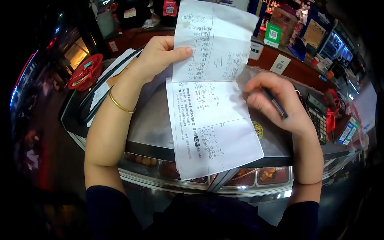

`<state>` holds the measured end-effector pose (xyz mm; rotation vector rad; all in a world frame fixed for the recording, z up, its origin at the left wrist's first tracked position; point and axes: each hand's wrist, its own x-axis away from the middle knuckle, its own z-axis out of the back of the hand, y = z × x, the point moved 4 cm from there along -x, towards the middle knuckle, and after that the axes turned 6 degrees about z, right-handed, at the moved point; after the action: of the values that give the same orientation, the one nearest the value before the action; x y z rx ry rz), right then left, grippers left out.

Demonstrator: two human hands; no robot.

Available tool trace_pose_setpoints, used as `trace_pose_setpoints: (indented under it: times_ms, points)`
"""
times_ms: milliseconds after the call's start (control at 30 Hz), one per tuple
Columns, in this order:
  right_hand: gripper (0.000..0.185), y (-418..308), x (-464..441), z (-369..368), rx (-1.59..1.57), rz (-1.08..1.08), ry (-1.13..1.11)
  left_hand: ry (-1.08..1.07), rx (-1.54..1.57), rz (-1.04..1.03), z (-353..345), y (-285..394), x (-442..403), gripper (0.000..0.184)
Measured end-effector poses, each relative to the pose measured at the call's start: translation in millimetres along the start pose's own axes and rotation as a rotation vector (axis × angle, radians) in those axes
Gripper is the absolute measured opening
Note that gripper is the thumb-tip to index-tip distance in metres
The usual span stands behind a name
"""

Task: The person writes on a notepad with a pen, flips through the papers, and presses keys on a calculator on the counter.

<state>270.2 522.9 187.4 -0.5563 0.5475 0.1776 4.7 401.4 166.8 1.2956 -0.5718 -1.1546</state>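
My left hand pinches the left edge of a handwritten paper, its thumb lying on top. Below it hangs a lower paper part with printed text along its left side and handwritten figures; I cannot tell whether this is one creased sheet or two. My right hand is at the paper's right edge, fingers curled round a dark pen. Whether its fingertips touch the paper is not clear. Both parts are held above a dark counter.
At the left a red basket holds small items. A calculator and a small box lie to the right. A green QR-code stand is at the back. Food trays show below the counter's front edge.
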Motion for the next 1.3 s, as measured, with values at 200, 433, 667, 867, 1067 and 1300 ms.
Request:
trace_pose_setpoints:
  times_ms: [200,433,667,867,1067,1300]
  points:
    - [0.043,-12.8,5.1,-18.7,0.197,0.003,-0.32,0.019,0.052,-0.007,2.2,-1.8,-4.3,0.028]
    - [0.05,-12.8,5.7,-15.1,0.171,0.018,-0.351,0.036,0.044,-0.039,4.0,-1.4,-4.5,0.028]
    - [0.064,-9.8,8.1,-17.0,0.139,0.031,-0.322,0.066,0.021,-0.073,3.5,-3.0,-5.9,0.028]
    - [0.072,-3.4,10.9,-19.3,0.117,0.01,-0.378,0.136,0.015,-0.061,5.0,-9.7,-8.0,0.031]
    - [0.065,-9.8,9.2,-20.0,0.143,0.083,-0.357,0.199,-0.029,-0.061,7.6,-9.7,-7.7,0.03]
    - [0.067,-8.2,10.2,-18.8,0.16,0.049,-0.355,0.247,-0.054,-0.084,11.5,-13.4,-10.0,0.029]
